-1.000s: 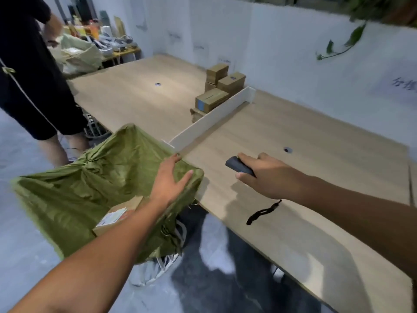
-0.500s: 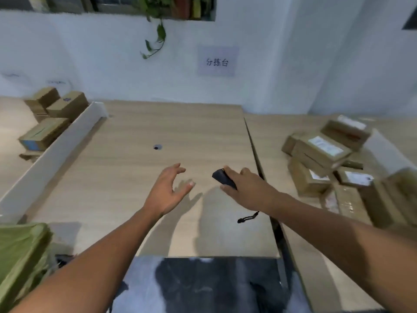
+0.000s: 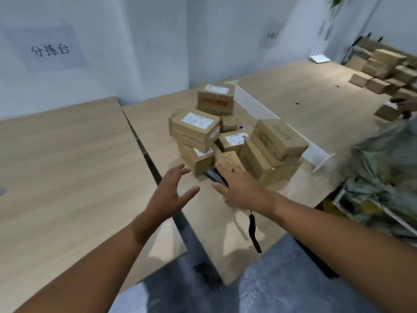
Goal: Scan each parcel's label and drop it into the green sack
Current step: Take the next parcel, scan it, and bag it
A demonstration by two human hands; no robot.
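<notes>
A heap of several brown cardboard parcels (image 3: 234,141) lies on the wooden table (image 3: 67,177), some with white labels facing up. My left hand (image 3: 171,195) is open with fingers spread, just short of the nearest parcel (image 3: 198,159) and touching nothing. My right hand (image 3: 241,190) grips a black handheld scanner (image 3: 214,176) whose tip points at the heap; its black wrist strap (image 3: 253,231) hangs below. The green sack I used a second ago is out of view.
A white divider board (image 3: 270,118) stands behind the heap. Another person's hand (image 3: 406,105) and more parcels (image 3: 383,71) are at the far right. A greenish sack (image 3: 383,172) bulges at the right edge. A dark gap (image 3: 153,168) splits the two tabletops.
My view swung right, from the green sack to the parcel heap. Both hands moved with it and now reach toward the parcels; the right hand kept the scanner.
</notes>
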